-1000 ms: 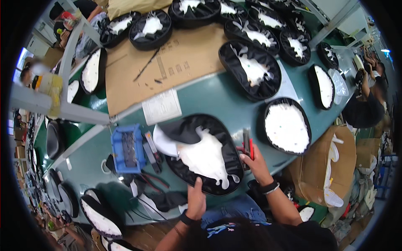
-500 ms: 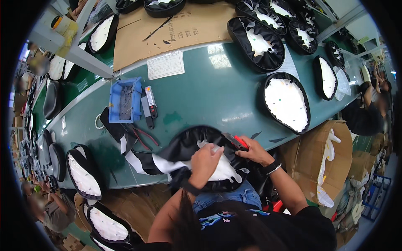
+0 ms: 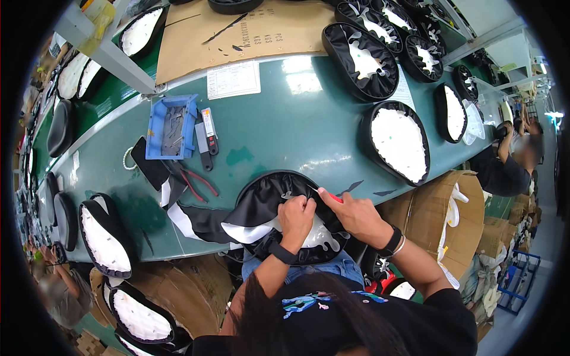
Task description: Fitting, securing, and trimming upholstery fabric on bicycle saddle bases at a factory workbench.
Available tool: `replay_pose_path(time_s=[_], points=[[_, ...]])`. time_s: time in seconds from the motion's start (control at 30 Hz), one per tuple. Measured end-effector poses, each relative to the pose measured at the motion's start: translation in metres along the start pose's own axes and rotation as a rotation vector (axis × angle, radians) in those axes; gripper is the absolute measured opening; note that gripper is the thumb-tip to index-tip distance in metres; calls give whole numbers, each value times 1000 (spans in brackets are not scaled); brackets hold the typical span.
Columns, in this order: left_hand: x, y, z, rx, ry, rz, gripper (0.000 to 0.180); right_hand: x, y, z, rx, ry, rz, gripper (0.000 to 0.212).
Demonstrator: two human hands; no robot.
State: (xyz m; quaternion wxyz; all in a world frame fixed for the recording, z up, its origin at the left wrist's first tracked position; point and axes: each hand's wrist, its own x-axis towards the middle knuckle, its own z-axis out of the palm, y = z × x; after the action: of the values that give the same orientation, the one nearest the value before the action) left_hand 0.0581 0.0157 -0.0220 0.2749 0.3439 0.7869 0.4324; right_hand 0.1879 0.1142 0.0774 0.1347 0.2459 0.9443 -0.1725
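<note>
Over my lap, at the table's front edge, lies a black seat-shaped pad (image 3: 266, 191) with a gathered cover and a white, ragged-edged middle. My left hand (image 3: 297, 221) is closed on the cover's black edge, knuckles up. In my right hand (image 3: 359, 219) is a red-handled utility knife (image 3: 336, 198), its tip at the cover near my left fingers; the hand hides most of the handle. A loose black strip with a white underside (image 3: 243, 232) trails left from the pad across the table edge.
Left on the green table (image 3: 267, 136) are a blue bin (image 3: 155, 133) of dark scraps, red-handled pliers (image 3: 200, 185) and another cutter (image 3: 209, 139). Similar pads (image 3: 396, 145) stand right and behind. An open cardboard box (image 3: 457, 219) is to my right. A co-worker (image 3: 504, 163) is beyond it.
My right hand has swung inward over the pad and turned, bringing the knife tip close to my left hand. My left hand has closed tighter on the cover. The view has shifted slightly.
</note>
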Motion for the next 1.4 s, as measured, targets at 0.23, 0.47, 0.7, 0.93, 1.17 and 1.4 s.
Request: replay_pose_path(time_s=[0.23, 0.47, 0.7, 0.93, 1.17, 1.4], points=[[7, 15, -32, 272, 36, 482, 13, -47, 6, 18, -20, -23, 48, 64], [32, 7, -20, 510, -455, 774, 15, -36, 25, 13, -73, -5, -12, 56], [37, 14, -21, 456, -435, 903, 28, -43, 35, 14, 66, 4, 34, 53], [48, 14, -17, 316, -546, 976, 27, -38, 33, 16, 34, 31, -12, 57], [74, 2, -51, -784, -966, -175, 37, -102, 21, 68, 122, 72, 202, 61], [51, 35, -5, -62, -935, 738, 38, -91, 12, 60, 214, 66, 310, 60]])
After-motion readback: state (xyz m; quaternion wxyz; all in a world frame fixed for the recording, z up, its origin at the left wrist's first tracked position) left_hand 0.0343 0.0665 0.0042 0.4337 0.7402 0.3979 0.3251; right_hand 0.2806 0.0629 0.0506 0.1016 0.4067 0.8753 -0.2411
